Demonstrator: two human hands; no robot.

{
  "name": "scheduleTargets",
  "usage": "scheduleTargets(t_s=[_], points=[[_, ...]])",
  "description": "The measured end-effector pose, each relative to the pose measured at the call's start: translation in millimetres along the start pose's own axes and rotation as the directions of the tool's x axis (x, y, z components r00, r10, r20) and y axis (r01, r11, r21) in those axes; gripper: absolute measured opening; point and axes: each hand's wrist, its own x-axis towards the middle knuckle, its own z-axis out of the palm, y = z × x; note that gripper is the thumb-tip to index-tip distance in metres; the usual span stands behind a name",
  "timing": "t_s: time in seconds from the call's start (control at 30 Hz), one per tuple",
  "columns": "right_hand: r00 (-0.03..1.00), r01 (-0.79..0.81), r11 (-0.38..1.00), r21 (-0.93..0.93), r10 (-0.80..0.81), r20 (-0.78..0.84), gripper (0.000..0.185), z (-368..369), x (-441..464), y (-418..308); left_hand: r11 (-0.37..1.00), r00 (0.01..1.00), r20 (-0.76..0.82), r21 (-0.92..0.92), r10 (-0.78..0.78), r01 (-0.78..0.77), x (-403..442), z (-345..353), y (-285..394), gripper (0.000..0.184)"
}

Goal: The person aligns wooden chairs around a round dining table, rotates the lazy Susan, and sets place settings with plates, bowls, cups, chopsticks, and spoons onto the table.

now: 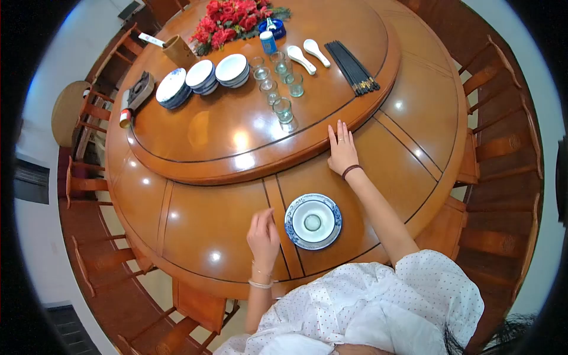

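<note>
My right hand [343,149] lies with fingers stretched out on the rim of the large wooden turntable [248,160]. My left hand [263,235] is raised near the table's front, its fingers loosely curled together, and nothing shows in it. To its right, apart from it, stands a blue-and-white plate [313,243] with a white bowl [299,222] on it. A small clear glass [312,222] appears in the middle of the bowl. Nearest my right hand on the turntable are a row of black chopsticks [352,68] and a drinking glass [283,110].
The turntable also bears three stacks of bowls and plates [232,70], several glasses [269,89], two white spoons [302,60], a blue-capped container [268,43], red flowers [228,23], a wooden holder [178,52] and a portable stove [141,89]. Wooden chairs [503,139] ring the table.
</note>
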Motion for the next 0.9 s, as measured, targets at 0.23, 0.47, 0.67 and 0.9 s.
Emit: scheduleTargets(t_s=[0.23,0.47,0.67,0.9], points=[[1.000,0.008,1.000,0.003,-0.008,-0.007,0.084,-3,-3,-5,0.372,0.532,-0.225,-0.499,0.816,-0.783,80,-86,182,0.010],[0.997,0.009,0.995,-0.096,-0.001,0.080,0.071,-8,-4,-10,0.271,0.488,-0.644,-0.412,0.589,-0.870,72,-70,234,0.005],[0.994,0.014,0.987,-0.163,0.004,0.112,0.071,-10,8,-12,0.343,0.555,-0.602,-0.439,0.575,-0.831,83,-55,240,0.003],[0.994,0.061,0.992,0.111,-0.050,-0.095,0.032,-29,63,15,0.022,0.398,-0.388,-0.693,0.832,-0.721,104,-62,227,0.018]])
